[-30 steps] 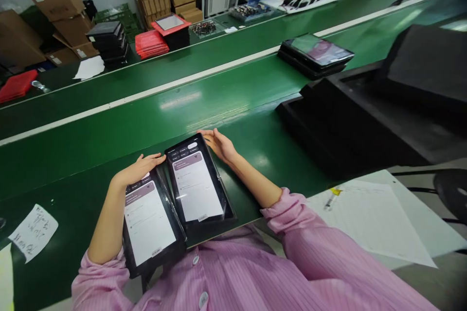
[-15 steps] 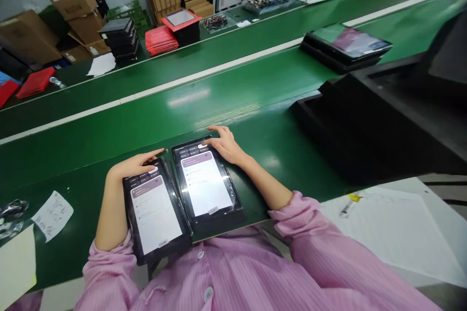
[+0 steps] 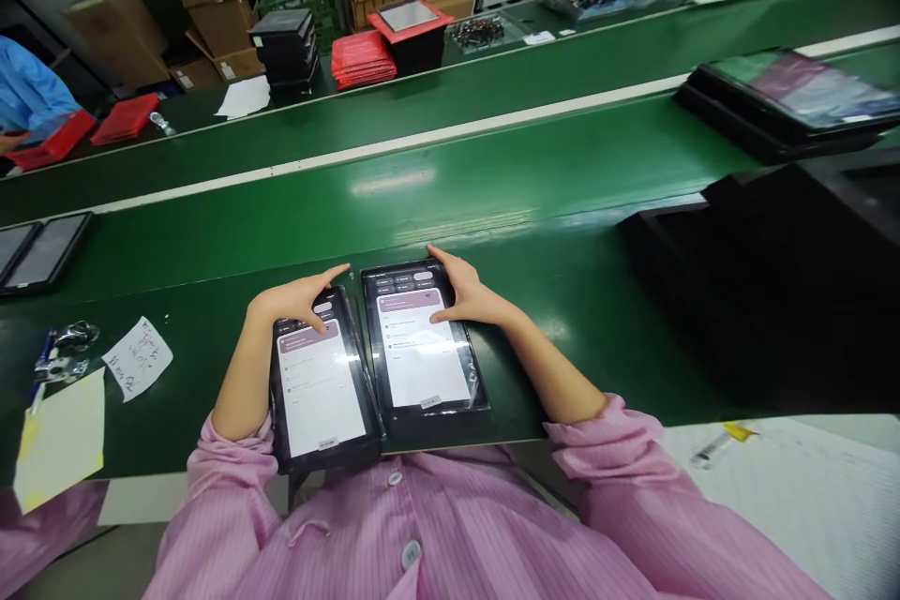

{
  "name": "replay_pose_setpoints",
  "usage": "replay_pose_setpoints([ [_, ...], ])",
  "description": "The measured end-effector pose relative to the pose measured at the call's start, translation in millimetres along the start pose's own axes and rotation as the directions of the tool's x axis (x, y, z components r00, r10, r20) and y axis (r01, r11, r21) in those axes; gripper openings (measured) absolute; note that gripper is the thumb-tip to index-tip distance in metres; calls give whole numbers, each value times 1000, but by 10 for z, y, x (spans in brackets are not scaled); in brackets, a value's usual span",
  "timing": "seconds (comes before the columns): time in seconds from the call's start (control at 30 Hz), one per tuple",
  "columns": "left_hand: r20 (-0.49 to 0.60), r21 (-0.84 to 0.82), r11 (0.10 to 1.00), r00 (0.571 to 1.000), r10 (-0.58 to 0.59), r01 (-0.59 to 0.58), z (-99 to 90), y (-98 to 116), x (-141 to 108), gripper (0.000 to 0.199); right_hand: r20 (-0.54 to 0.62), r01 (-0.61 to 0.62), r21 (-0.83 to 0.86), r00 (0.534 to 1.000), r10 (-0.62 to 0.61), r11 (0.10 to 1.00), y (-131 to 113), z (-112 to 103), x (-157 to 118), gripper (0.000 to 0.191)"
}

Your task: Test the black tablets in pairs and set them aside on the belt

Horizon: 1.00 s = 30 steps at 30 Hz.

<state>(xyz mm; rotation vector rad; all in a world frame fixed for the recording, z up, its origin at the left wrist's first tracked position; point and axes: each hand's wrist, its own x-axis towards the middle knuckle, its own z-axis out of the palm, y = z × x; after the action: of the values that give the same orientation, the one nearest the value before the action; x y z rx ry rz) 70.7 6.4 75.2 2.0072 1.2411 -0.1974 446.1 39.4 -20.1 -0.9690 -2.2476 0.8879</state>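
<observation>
Black tablets (image 3: 422, 356), two side by side, each bear one spread, ungripping hand: left hand (image 3: 299, 300), right hand (image 3: 472, 292).

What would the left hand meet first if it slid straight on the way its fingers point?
The left hand probably meets the neighbouring black-framed tablet first, though the gap is hard to judge.

Left hand (image 3: 299, 300) and right hand (image 3: 468, 293), both palm down, fingers spread and slightly curved, the two hands near each other. Bare left forearm (image 3: 246, 366) and right forearm (image 3: 548, 366) angle inward from the body. Pink striped sleeves (image 3: 597, 436) are pushed back, ending just below the elbows.
</observation>
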Motion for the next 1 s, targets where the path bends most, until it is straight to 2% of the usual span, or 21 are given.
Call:
replay_pose_setpoints([
  [0.13, -108, -81, 995, 992, -68, 59, -24, -79, 52, 74, -218, -83, 132, 970, 110, 988, 72, 25, 67, 60],
  [0.2, -193, -78, 992, 974, -116, 102, -34, -60, 53, 56, -285, -100, 202, 946, 156, 974, 114, 23, 90, 48],
  [0.27, -227, -56, 992, 966, -123, 113, -36, 1, 40, 54, -302, -109, 245, 936, 182, 963, 133, 16, 83, 44],
  [0.37, -144, 4, 999, 988, -48, 49, -34, 105, -24, 66, -251, -118, 216, 952, 172, 969, 89, 21, 8, 49],
  [0.53, 35, 117, 993, 999, -8, 4, 41, 225, -169, 111, -165, -146, 101, 973, 161, 984, -122, 134, -243, 81],
  [0.63, 30, 213, 977, 999, -25, 18, 199, 306, -165, 128, -166, -151, 98, 972, 166, 984, -225, 199, -382, 90],
  [0.73, -35, 302, 950, 997, -67, 75, 360, 359, -110, 141, -170, -134, 102, 974, 150, 986, -253, 198, -451, 83],
  [0.83, -62, 307, 947, 995, -76, 91, 399, 357, -95, 145, -172, -112, 154, 975, 139, 982, -208, 159, -460, 75],
  [0.9, -39, 277, 959, 998, -55, 63, 357, 347, -118, 141, -205, -134, 242, 961, 186, 961, -153, 141, -459, 70],
  [1.0, -22, 268, 962, 999, -42, 47, 285, 359, -147, 124, -281, -225, 310, 907, 315, 924, -78, 147, -475, 53],
])
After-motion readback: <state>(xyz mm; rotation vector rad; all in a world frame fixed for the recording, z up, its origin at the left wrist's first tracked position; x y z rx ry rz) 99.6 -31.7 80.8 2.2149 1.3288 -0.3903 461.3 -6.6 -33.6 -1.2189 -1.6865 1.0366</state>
